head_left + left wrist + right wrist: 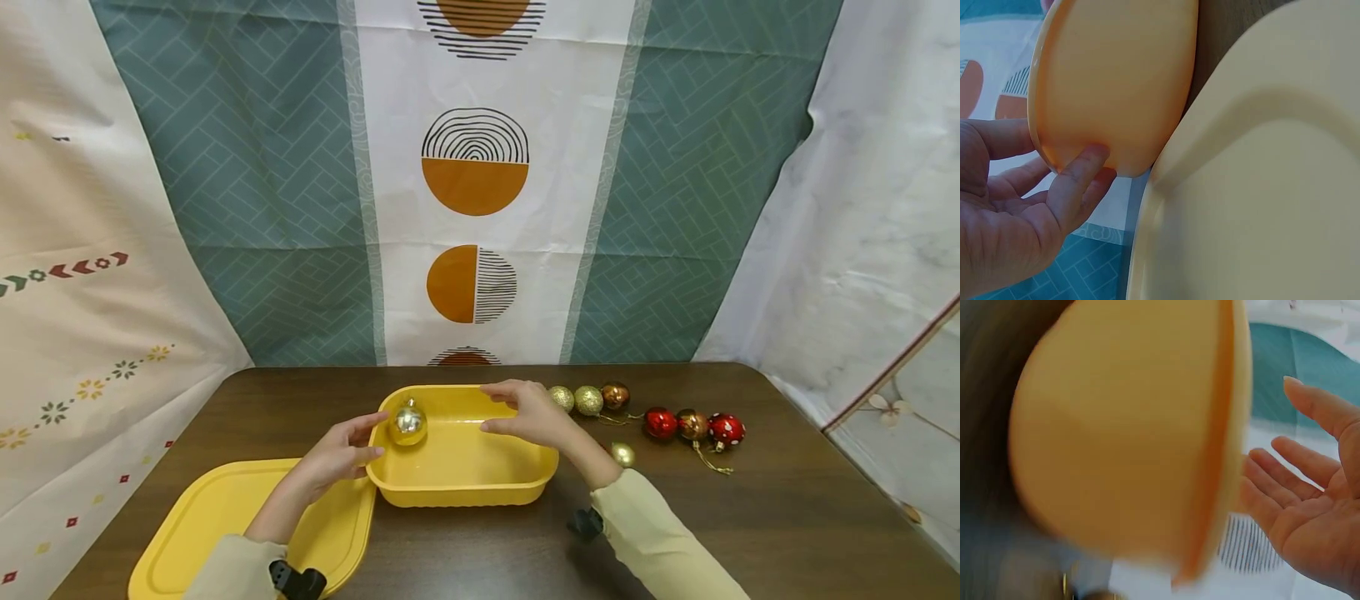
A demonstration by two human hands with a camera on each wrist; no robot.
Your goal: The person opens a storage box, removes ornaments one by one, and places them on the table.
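Note:
A yellow plastic box [463,497] stands on the dark table with a shiny gold Christmas bauble [408,423] at its inside left end. My left hand [345,454] grips that end by its rim. In the left wrist view, fingertips [1091,156] lie against the box's outer wall, and another digit passes behind the rim. Over the box's right side is my right hand [536,412], fingers spread and loosely bent, holding nothing. The right wrist view has the box [1122,437] blurred beside that hand [1310,500].
A yellow lid [217,500] lies flat at the left, beside the box. Right of the box are glittery gold baubles [588,400], a copper one [616,395], red ones [661,423] and another copper one [692,425]. A small gold bauble [622,454] lies by my right forearm.

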